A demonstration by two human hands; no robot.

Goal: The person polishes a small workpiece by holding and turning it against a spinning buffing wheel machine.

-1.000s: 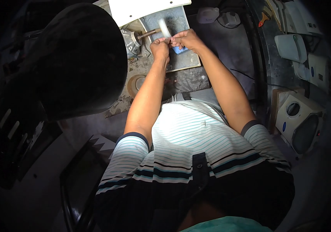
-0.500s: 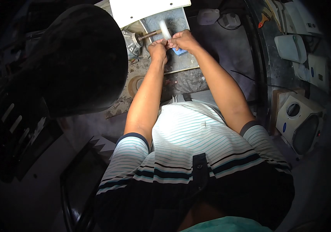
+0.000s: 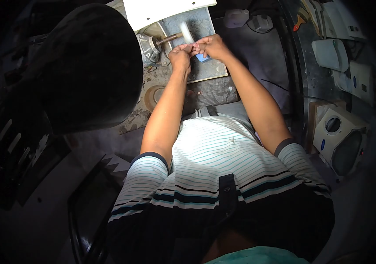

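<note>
A pale polishing wheel, blurred as if spinning, sits at the end of a brown shaft that comes from a grey motor. Just below the wheel, my left hand is closed with its fingertips pinched together. My right hand meets it from the right, also pinching. Whatever lies between the fingertips is too small and covered to name. Beneath my right hand, part of a blue block shows in a grey tray.
A white curved hood hangs over the tray. At the left a large dark lamp shade fills much of the view. Plastic containers and a boxy beige unit stand at the right, with a red-handled brush above them.
Both hands stay joined near the wheel, with only slight shifts of the fingers. The view has moved a little.
</note>
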